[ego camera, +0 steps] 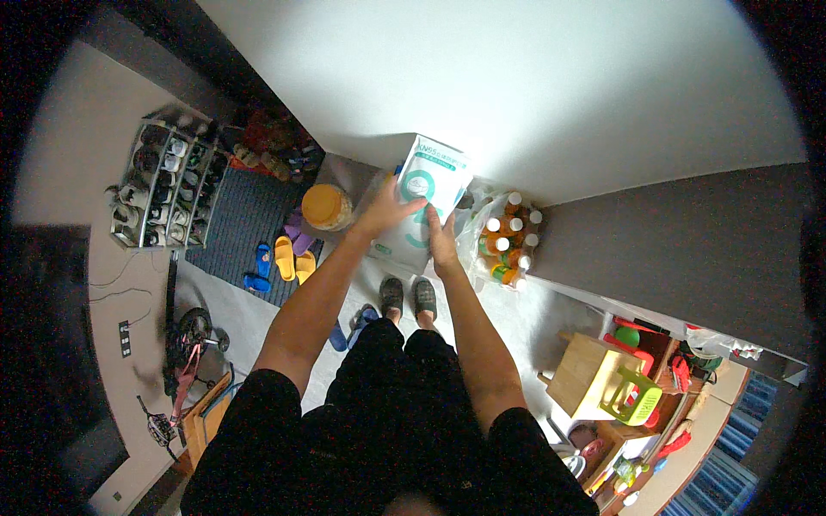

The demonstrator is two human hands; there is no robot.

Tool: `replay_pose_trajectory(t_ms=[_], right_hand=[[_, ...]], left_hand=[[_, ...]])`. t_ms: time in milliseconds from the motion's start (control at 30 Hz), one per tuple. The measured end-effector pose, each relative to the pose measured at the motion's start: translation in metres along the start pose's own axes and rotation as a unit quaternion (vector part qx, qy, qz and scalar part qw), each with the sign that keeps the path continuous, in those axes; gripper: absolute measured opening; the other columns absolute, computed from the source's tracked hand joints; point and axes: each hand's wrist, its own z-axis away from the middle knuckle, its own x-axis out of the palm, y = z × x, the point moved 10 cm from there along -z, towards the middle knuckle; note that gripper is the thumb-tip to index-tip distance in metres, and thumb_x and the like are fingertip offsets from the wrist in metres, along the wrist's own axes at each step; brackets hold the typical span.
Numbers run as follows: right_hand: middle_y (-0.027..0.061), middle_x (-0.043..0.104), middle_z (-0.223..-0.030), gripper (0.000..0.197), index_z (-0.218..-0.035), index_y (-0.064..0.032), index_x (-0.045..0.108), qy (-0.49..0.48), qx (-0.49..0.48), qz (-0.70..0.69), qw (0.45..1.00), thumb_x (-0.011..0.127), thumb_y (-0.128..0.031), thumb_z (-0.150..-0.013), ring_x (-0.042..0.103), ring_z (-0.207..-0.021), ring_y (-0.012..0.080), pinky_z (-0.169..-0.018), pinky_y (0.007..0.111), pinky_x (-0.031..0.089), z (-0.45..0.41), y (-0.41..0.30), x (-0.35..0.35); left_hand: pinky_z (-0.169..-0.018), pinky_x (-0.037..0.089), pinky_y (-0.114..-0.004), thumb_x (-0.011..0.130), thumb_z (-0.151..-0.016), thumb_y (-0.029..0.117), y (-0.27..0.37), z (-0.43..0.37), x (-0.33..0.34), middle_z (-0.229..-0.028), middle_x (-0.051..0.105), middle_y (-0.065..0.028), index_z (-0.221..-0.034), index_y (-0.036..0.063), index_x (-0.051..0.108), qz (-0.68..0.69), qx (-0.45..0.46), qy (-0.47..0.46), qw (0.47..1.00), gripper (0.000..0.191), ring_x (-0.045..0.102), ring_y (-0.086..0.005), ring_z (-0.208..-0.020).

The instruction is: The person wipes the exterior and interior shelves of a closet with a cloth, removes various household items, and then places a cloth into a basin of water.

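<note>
A white cardboard mask box [423, 177] with teal printing stands in front of me, against the lit white wall [490, 84]. My left hand [387, 209] holds its left side, thumb across the front face. From the right, my right hand [442, 242] grips the same box, and the two thumbs nearly meet. The box's back and the fingers behind it are hidden. Just left of the box is a plastic jar [326, 206] with an orange-yellow lid. To its right, several white-capped drink bottles [506, 244] stand in a clear plastic bag [474, 226].
Yellow slippers [284, 258] and blue slippers [263, 260] lie on a dark ribbed mat [235, 216] at left, near a shoe rack [168, 187]. A pink child's bike [187, 374] is at lower left. Lower right are a wooden stool [584, 374] and green plastic stool [635, 400].
</note>
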Motion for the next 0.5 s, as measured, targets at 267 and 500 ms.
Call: replay_pose_trajectory(t_ms=[267, 500], right_hand=[[0.0198, 0.042, -0.144, 0.092, -0.149, 0.0010, 0.024, 0.028, 0.012, -0.008, 1.000, 0.067, -0.051, -0.087, 0.044, -0.130, 0.0296, -0.107, 0.038, 0.037, 0.000, 0.011, -0.020], [0.0291, 0.040, -0.145, 0.101, -0.149, 0.0057, 0.021, 0.077, 0.026, 0.059, 0.995, 0.068, -0.055, -0.084, 0.044, -0.132, 0.0365, -0.107, 0.041, 0.038, 0.006, 0.009, -0.034]], left_hand=[[-0.104, 0.042, -0.040, 0.083, -0.071, 0.040, -0.021, 0.018, -0.015, -0.136, 0.051, -0.0216, -0.142, -0.0017, 0.038, -0.046, -0.034, 0.105, 0.993, 0.094, 0.051, -0.0307, -0.126], [-0.105, 0.041, -0.040, 0.084, -0.072, 0.039, -0.025, 0.007, -0.013, -0.138, 0.049, -0.0222, -0.145, -0.0027, 0.032, -0.005, -0.038, 0.060, 0.997, 0.099, 0.049, -0.0310, -0.127]])
